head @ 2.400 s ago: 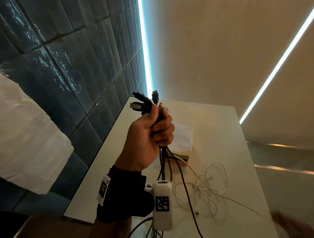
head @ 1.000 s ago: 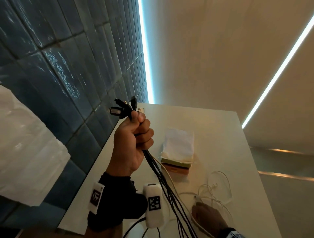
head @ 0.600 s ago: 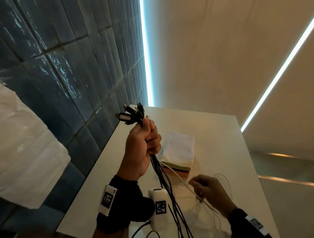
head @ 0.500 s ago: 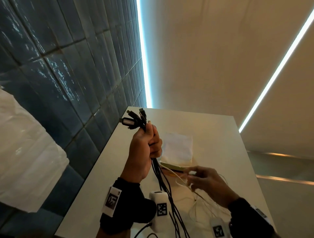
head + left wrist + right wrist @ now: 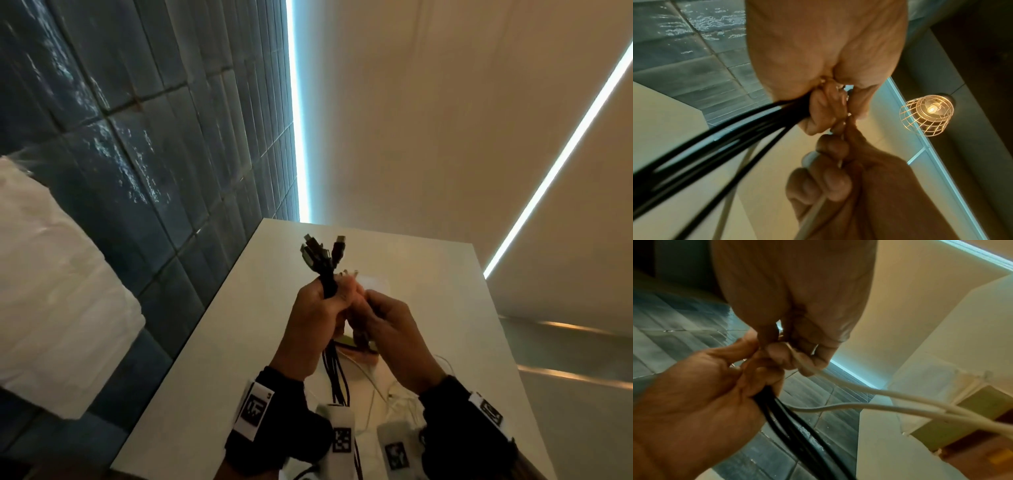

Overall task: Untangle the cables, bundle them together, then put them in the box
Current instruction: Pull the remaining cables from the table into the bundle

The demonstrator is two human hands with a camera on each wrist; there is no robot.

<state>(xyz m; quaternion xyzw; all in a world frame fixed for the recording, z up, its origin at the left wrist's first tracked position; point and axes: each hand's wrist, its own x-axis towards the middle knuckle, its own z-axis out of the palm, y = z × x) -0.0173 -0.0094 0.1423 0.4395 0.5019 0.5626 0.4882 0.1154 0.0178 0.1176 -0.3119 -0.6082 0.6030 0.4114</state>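
My left hand [image 5: 334, 303] is raised over the white table [image 5: 239, 325] and grips a bundle of black cables [image 5: 330, 287]. Their plugs [image 5: 320, 251] fan out above the fist and the cords [image 5: 715, 146] hang down below it. My right hand [image 5: 371, 305] is pressed against the left fist and pinches the end of a white cable [image 5: 879, 392], which trails toward the table. More white cable [image 5: 394, 397] lies in loose loops near the wrists. The box [image 5: 982, 410], green and brown under a white cover, sits behind the hands and is mostly hidden in the head view.
A dark blue tiled wall [image 5: 154, 154] runs along the table's left edge. A white plastic-wrapped bulk [image 5: 51, 291] sits at the near left. A caged lamp [image 5: 929, 112] hangs overhead. The table's right edge [image 5: 496, 325] drops to a lower ledge.
My right hand has risen from the loose white cables on the table, bringing a white cable end up against my left fist. The left hand has kept hold of the black bundle.
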